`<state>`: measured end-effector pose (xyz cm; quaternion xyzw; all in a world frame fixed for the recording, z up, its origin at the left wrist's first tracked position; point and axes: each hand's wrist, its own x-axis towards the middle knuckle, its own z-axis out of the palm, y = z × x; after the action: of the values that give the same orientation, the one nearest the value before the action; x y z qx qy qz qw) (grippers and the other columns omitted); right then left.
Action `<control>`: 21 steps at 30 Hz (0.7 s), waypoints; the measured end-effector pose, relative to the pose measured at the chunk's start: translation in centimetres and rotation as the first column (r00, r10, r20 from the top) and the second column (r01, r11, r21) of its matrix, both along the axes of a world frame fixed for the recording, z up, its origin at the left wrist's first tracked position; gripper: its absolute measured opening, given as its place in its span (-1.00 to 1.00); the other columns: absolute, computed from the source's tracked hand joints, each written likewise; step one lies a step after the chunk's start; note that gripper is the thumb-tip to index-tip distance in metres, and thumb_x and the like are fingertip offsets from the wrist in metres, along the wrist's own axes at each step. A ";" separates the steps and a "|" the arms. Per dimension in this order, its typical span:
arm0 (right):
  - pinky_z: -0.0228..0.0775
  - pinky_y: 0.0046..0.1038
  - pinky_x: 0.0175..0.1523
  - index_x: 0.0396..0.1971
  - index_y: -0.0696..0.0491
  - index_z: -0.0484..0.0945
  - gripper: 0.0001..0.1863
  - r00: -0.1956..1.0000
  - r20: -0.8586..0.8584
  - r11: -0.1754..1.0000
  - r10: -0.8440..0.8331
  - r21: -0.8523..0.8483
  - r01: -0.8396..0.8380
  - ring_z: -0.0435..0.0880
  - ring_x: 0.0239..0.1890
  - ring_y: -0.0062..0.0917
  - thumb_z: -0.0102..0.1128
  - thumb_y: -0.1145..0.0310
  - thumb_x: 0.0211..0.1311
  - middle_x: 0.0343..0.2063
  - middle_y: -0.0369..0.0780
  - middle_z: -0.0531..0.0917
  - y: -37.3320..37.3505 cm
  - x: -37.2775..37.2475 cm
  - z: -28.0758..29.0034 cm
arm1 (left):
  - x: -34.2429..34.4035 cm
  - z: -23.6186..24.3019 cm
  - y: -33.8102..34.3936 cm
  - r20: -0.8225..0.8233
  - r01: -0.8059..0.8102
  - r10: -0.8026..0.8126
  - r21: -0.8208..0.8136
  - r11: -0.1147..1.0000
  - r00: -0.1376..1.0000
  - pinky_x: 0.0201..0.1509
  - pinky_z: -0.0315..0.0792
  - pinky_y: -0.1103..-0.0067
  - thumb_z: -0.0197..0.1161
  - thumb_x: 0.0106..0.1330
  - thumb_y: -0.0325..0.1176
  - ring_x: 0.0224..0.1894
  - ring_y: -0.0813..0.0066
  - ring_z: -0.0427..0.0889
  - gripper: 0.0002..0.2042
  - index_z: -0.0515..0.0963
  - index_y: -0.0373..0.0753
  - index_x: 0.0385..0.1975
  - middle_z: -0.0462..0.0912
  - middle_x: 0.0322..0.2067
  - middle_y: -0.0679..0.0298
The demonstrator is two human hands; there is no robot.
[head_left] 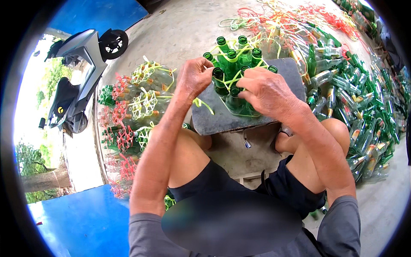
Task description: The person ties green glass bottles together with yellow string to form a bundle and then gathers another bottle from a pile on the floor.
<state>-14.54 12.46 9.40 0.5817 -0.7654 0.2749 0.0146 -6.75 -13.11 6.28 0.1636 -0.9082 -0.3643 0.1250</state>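
A cluster of several green glass bottles (231, 64) stands upright on a dark grey slab-topped stool (209, 118) between my knees. Yellow-green plastic strap (231, 80) is laced around and between the bottle necks. My left hand (195, 79) is closed in a pinch at the cluster's left side, beside a near bottle's neck, with the strap at its fingertips. Over the near right bottles, my right hand (265, 90) has its fingers curled on the strap and partly hides the necks. A loose strap end (203, 105) lies on the slab below my left hand.
Strapped bundles of clear and green bottles (147, 105) lie stacked at left. A large heap of loose bottles (351, 103) spreads along the right. Tangled red and yellow straps (299, 19) cover the floor at the back. A scooter (81, 73) stands far left, near blue panels (81, 222).
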 end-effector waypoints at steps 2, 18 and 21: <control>0.56 -0.15 -0.02 -0.30 0.08 0.64 -0.75 1.000 -0.022 0.999 0.011 -0.047 -0.012 0.67 -0.13 -0.17 0.43 0.25 0.16 -0.27 -0.14 0.62 0.9 -0.7 -0.2 | 0.7 -1.0 1.4 -0.079 -0.097 0.112 0.175 0.980 0.991 -0.49 0.23 0.63 0.37 0.38 -0.40 -0.53 0.77 0.38 -0.83 0.65 -0.40 -0.24 0.59 -0.57 0.48; 0.53 -0.06 -0.13 -0.27 0.09 0.60 -0.66 0.984 -0.073 0.953 -0.166 0.243 0.179 0.72 -0.23 -0.06 0.38 0.10 0.22 -0.38 -0.08 0.66 2.9 -0.4 -0.7 | 1.9 -0.3 5.1 0.046 -0.308 0.402 0.722 0.619 0.914 -0.35 0.28 0.65 0.40 0.33 -0.40 -0.46 0.72 0.40 -0.83 0.77 -0.41 -0.29 0.61 -0.49 0.48; 0.53 -0.07 -0.11 -0.28 0.10 0.59 -0.68 0.984 -0.092 0.960 -0.151 0.226 0.168 0.72 -0.21 -0.06 0.38 0.13 0.22 -0.38 -0.09 0.67 3.1 -0.7 -0.7 | 2.2 -0.8 5.7 0.006 -0.318 0.468 0.740 0.592 0.884 -0.35 0.28 0.65 0.39 0.31 -0.43 -0.46 0.71 0.41 -0.84 0.77 -0.41 -0.29 0.61 -0.48 0.47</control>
<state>-15.25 15.53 8.65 0.5254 -0.8357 0.1597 -0.0033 -4.59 -7.44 5.46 0.3610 -0.6144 -0.6683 0.2133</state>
